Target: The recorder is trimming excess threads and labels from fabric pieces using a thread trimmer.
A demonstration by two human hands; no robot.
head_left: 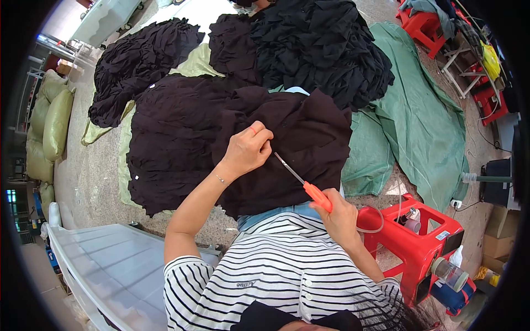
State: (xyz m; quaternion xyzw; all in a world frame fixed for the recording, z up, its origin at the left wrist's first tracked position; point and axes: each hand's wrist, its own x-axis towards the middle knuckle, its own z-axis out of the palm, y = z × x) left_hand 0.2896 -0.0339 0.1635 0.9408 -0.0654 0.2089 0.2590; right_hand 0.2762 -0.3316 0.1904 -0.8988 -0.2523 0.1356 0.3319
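1. Head view: dark cloth (309, 129) lies draped over the wearer's lap, in front of the striped shirt (259, 276), its left side running out in loose folds.
2. Left hand (247, 148) is over the middle of the cloth, thumb and fingers pressed together. I can't tell whether they pinch a fold, something finer, or nothing.
3. Right hand (339, 215) has its fingers wrapped round the handle of an orange-handled tool (317, 196); slim metal end points up-left, close to the left fingers. Contact with cloth: can't confirm.
4. Handling, my judgement: cloth soft, limp, no stiffness. One layer light; the gathered mass will drag. Not fragile, but a sharp point could snag it.
5. Where I'd take hold: a raised fold near the left fingers, thumb against fingertips, clear of the metal end. Flat areas give little to grab.
6. Tool: looks light and rigid. I'd hold it by the handle only, never the shank.
7. Around: black fabric pile (320, 52) beyond, green sheet (425, 127) and red stool (411, 258) to the right.
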